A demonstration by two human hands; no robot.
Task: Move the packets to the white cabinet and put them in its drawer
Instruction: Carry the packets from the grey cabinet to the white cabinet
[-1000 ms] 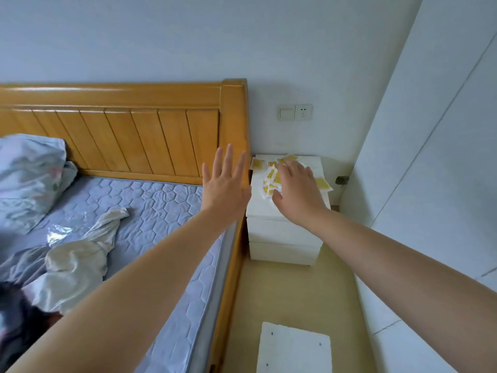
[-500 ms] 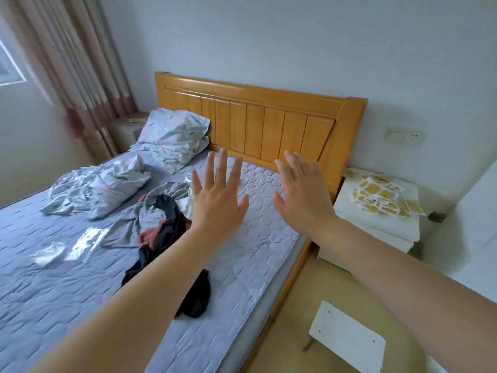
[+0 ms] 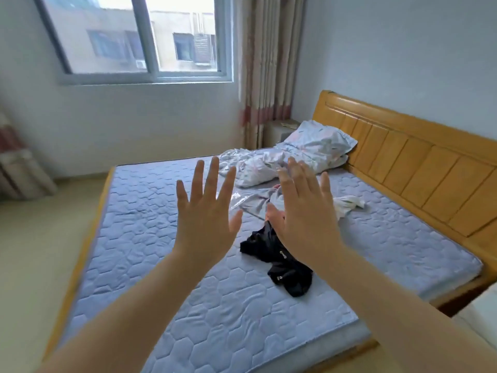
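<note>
My left hand (image 3: 207,214) and my right hand (image 3: 304,211) are both raised in front of me over the bed, palms forward, fingers spread, holding nothing. The yellow packets and the white cabinet they lay on are out of view now. Only a white corner (image 3: 481,310) shows at the right edge beyond the bed frame; I cannot tell what it belongs to. A second small bedside cabinet (image 3: 282,129) with something flat on top stands in the far corner by the curtain.
A wooden bed (image 3: 419,157) with a blue quilted mattress (image 3: 166,251) fills the view. On it lie a pillow (image 3: 320,142), crumpled bedding (image 3: 258,168), a clear plastic sheet and a black garment (image 3: 285,267). A window (image 3: 139,36) and curtain (image 3: 266,63) are behind.
My view has swung left, away from the white cabinet and its packets, across the headboard to the window side. Both hands stayed raised and open in front of me.
</note>
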